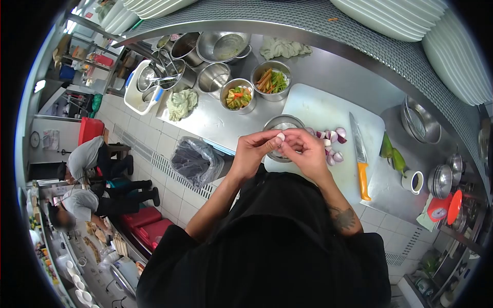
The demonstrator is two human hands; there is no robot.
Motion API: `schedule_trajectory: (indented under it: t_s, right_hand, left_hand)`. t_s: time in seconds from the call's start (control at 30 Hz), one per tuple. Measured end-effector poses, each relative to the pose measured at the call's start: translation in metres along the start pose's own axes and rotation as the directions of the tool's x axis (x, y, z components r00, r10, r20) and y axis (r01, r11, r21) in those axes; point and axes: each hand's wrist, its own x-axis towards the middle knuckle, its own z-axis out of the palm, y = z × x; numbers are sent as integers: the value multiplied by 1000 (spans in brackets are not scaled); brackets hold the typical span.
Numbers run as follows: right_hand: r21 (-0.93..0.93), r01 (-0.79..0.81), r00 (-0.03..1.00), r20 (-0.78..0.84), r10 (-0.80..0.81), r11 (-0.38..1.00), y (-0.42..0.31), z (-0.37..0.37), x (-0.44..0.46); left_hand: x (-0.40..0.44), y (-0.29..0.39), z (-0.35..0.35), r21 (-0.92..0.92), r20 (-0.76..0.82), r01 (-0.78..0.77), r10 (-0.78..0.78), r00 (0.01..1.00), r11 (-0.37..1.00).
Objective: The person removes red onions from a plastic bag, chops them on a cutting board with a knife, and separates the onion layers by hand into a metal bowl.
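Observation:
Over a steel bowl [283,121], my left hand [256,150] pinches a small pale garlic clove [280,136], as it appears, between thumb and fingers. My right hand [307,150] closes in from the other side, its fingertips meeting the same clove. The bowl stands at the left edge of a white cutting board [328,108]; my hands hide much of its inside. Cut red onion [335,156] lies on the board just right of my right hand. Farther right, a knife [360,156] with an orange handle rests on the board.
Steel pots with cut peppers [239,96] and vegetable strips [272,81] stand behind left. Green peppers [393,153] and a white cup [412,181] are at the right. A shelf [287,21] with plates overhangs the counter. A lined bin [197,160] stands left; two people work beyond.

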Motion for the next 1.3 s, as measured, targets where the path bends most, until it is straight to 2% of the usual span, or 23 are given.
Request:
schedule_trajectory:
  t_s: [0.07,0.13,0.17,0.23,0.3,0.33,0.37,0.57,0.77,0.83,0.97,1.07,1.2,1.3]
  right_hand:
    - [24,7,1000,-6,-7,1000,-3,2,-1]
    - [-324,247,965,1,-261,913,-4,3,-2]
    - [-324,247,965,2,-261,913,-5,4,-2]
    - [-451,419,894,56,-444,788,-8,7,-3]
    - [-467,438,881,55,-469,768,-12,8,-3]
    - [-483,455,868,52,-494,748,-15,8,-3]
    - [-483,455,868,52,-494,748,-16,8,-3]
    - [-487,479,847,40,-529,730,-17,11,-3]
    - [-498,435,855,-31,-517,750,-18,18,-2]
    - [-510,384,860,-105,-499,770,-17,21,-2]
    - [-514,387,852,-118,-510,765,-17,21,1]
    - [-515,395,856,-95,-508,761,-17,19,3]
    - [-513,377,872,-86,-483,771,-17,18,2]
    - [-513,366,880,-81,-469,776,-17,18,2]
  left_hand:
    - [-2,4,0,24,17,12,-13,1000,1000]
    - [-5,12,0,28,8,51,-52,999,998]
    - [-7,16,1,31,-3,88,-88,996,996]
    - [-10,21,4,67,-21,65,-63,998,996]
    - [-12,25,7,101,-36,44,-40,999,994]
    - [-14,28,9,176,-54,24,-15,998,984]
    - [-15,30,11,250,-69,6,11,998,968]
    - [-17,32,10,359,-18,-88,101,995,929]
    - [-15,32,16,357,-17,-127,142,990,926]
    - [-13,29,18,332,2,-140,148,989,933]
    - [-8,23,14,331,46,-188,183,982,925]
    - [-7,30,14,338,29,-100,96,995,936]
    - [-6,29,15,303,15,-103,104,995,947]
    - [-5,28,15,289,16,-57,55,998,956]
